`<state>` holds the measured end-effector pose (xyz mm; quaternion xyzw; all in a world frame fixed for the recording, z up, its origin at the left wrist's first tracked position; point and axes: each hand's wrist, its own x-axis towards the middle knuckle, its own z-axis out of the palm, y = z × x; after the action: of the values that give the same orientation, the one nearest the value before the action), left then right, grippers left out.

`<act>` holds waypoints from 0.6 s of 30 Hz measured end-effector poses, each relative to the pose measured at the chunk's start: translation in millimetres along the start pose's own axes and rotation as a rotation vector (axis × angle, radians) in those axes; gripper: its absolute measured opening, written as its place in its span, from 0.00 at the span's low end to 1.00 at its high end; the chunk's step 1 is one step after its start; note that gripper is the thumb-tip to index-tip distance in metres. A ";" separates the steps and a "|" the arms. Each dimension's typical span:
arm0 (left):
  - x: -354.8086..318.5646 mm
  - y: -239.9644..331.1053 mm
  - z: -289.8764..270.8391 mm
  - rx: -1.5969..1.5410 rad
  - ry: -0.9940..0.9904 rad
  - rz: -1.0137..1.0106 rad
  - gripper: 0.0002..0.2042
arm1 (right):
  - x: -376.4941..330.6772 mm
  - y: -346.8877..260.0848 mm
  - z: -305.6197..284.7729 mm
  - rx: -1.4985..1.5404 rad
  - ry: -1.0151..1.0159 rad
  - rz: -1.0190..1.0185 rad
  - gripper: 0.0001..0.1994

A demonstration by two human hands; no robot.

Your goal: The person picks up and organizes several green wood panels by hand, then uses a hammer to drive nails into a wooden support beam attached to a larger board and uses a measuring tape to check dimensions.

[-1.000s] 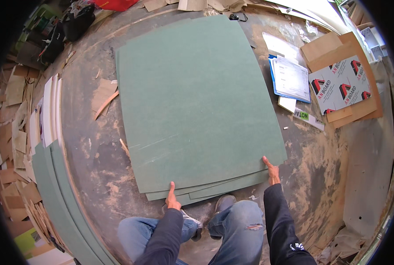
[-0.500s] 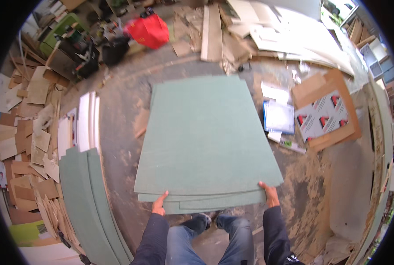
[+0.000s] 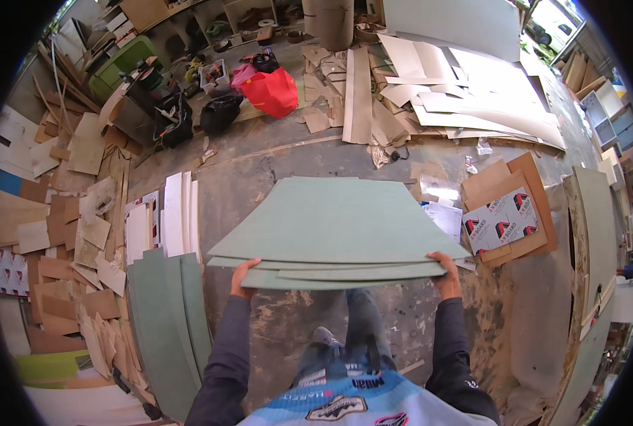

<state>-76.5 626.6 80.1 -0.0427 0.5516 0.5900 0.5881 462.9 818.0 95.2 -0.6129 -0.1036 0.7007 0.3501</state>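
A stack of several pale green boards [image 3: 338, 220] is held off the floor in front of my body, its near edges slightly out of line with each other. At the near left corner, my left hand [image 3: 244, 277] grips the stack with the thumb on top. My right hand [image 3: 446, 275] does the same at the near right corner, fingers beneath the edge. The fingers under the boards are mostly hidden. My legs show below the stack, one foot ahead of the other.
Left of me stand long green strips [image 3: 164, 312] beside white panels [image 3: 178, 213]. Wood offcuts [image 3: 68, 298] pile up at the far left. Cardboard sheets with a printed panel [image 3: 501, 220] lie right, near papers [image 3: 444, 216]. A red bag [image 3: 270, 92] and white sheets [image 3: 480, 106] are farther back.
The board stack has come up closer to me and now looks flatter, still between both hands. My legs have shifted into a stride, and the view takes in more of the room's back.
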 end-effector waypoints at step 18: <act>99.0 205.2 222.1 -0.121 -0.129 0.242 0.10 | 57.8 -214.3 190.3 0.161 -0.176 -0.267 0.17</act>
<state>-125.8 907.9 220.3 0.0269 0.4771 0.6903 0.5432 363.4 1064.9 216.1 -0.5002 -0.1579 0.7049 0.4774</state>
